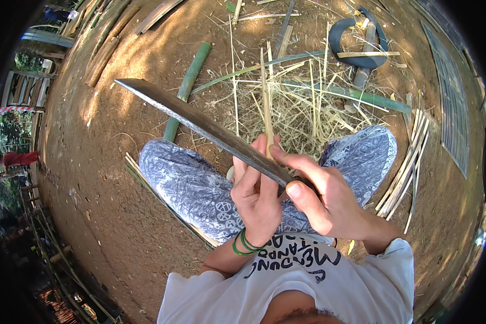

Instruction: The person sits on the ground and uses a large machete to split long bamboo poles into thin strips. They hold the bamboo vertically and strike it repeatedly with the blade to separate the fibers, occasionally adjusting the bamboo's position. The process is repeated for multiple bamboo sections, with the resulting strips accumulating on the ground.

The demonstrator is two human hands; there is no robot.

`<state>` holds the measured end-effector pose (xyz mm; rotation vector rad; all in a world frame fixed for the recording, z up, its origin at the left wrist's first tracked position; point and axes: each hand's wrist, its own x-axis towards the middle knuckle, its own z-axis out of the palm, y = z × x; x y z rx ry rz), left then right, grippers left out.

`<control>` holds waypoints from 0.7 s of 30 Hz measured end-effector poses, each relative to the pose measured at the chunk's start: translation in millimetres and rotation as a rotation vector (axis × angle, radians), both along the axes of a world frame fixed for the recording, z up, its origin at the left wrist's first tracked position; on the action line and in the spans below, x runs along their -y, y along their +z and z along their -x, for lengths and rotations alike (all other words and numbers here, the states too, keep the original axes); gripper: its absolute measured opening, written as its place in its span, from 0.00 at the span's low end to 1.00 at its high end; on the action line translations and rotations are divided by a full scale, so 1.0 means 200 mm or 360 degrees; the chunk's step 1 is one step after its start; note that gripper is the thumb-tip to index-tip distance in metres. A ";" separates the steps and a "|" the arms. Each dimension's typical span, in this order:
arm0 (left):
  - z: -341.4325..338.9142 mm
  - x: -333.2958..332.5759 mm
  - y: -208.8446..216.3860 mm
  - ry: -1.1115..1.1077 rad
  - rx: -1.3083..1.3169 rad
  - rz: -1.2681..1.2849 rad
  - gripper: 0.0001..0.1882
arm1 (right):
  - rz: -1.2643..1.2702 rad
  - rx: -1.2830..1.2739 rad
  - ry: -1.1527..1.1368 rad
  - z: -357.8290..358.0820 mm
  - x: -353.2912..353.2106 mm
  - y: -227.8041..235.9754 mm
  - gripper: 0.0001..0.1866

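My right hand point(326, 197) is closed round the handle of a machete point(202, 125), whose long dark blade slants up to the left across my lap. A narrow bamboo strip point(267, 102) points away from me, its near end in the closed fingers of my left hand point(256, 202). The blade crosses in front of the left fingers, close to the strip's near end. A right fingertip reaches the strip beside the blade. How the strip's lowest end lies is hidden by my hands and the blade.
Beyond my crossed legs lies a heap of bamboo shavings point(297, 116). Green bamboo poles point(187, 89) lie around it. Split strips point(407, 167) are bundled at my right. A black ring-shaped object point(337, 40) lies at the far right, near a slatted panel point(448, 97).
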<state>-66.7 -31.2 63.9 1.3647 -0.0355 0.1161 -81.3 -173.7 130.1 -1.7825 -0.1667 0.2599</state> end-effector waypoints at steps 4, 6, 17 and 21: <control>-0.05 -0.04 0.04 -0.0128 -0.0536 0.0745 0.24 | -0.0189 0.0085 -0.0070 0.04 -0.04 -0.10 0.26; -0.11 -0.08 0.03 -0.0273 -0.0806 0.1076 0.28 | -0.0191 0.0229 -0.0091 0.07 -0.07 -0.16 0.26; -0.21 -0.11 -0.14 -0.0332 -0.1161 0.1036 0.26 | -0.0145 0.0282 0.0108 0.07 -0.05 -0.24 0.31; -0.18 -0.17 -0.12 -0.0433 -0.1298 0.1117 0.25 | -0.0153 0.0123 -0.0051 -0.07 0.04 -0.37 0.28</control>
